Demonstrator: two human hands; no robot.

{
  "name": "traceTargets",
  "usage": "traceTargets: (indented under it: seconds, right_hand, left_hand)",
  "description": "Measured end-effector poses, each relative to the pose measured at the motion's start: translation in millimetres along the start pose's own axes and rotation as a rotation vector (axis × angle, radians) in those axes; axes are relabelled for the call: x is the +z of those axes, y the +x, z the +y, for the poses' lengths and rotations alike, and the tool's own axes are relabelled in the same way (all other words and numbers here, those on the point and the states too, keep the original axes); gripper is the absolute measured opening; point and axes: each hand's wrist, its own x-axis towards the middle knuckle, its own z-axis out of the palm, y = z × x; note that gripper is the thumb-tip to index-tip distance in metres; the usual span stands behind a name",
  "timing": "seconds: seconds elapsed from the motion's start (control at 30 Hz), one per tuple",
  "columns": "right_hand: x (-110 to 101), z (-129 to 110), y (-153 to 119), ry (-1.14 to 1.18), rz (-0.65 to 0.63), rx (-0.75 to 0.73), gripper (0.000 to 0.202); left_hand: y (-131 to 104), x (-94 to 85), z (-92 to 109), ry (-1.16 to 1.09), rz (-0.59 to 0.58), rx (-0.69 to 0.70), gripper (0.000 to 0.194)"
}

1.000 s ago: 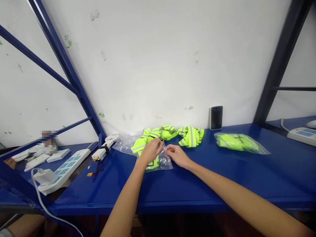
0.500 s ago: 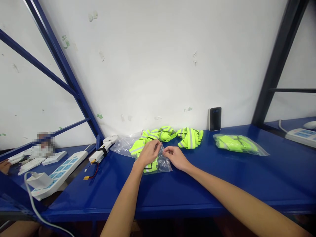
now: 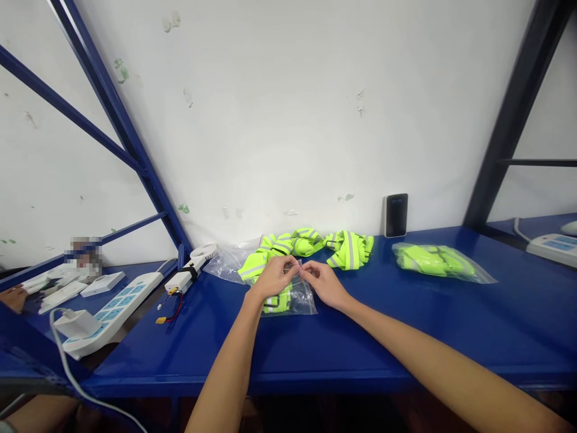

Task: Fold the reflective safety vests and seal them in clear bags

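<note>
Having drawn closer together, the left hand (image 3: pixel 274 279) and right hand (image 3: pixel 325 285) pinch the upper edge of the clear bag (image 3: pixel 305 297), which lies beneath and between them, below the frame's centre.

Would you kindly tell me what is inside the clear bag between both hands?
Neon-yellow fabric with grey and black trim shows inside the clear bag; what the left hand covers cannot be seen.

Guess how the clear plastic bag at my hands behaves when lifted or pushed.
The clear plastic bag will probably flop: it looks thin. It's likely light, visibly holding reflective fabric. Its glossy surface might slide on the tabletop.
</note>
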Motion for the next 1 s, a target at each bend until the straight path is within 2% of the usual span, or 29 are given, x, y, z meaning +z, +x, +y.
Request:
traceTargets:
  seconds: [0.27, 0.5, 0.73, 0.87, 1.0]
  right_hand:
    - [-1.3, -2.2, 1.7, -0.027, -0.017, 0.001, 0.033]
    - [-4.2, -9.3, -3.7, -0.102, -0.092, 0.056, 0.022]
    - [-4.5, -9.0, -6.4, -0.183, -0.102, -0.025, 0.023]
    - [-10.1, -11.4, -7.4, -0.217, -0.142, 0.007, 0.019]
    - [-14.4, -12.4, -8.5, -0.241, -0.211, 0.064, 0.012]
  left_hand:
    - [-0.6, 4.9, 0.2, 0.046, 0.039, 0.056, 0.018]
    - [-2.0, 4.7, -0.3, -0.018, 0.157, 0.032, 0.021]
    - [-2.1, 2.5, -2.6, -0.138, 0.115, -0.022, 0.016]
    - [-1.1, 3.0, -6.2, -0.157, 0.071, -0.048, 0.018]
    - [-0.4, 3.0, -6.8, -0.106, 0.088, -0.072, 0.027]
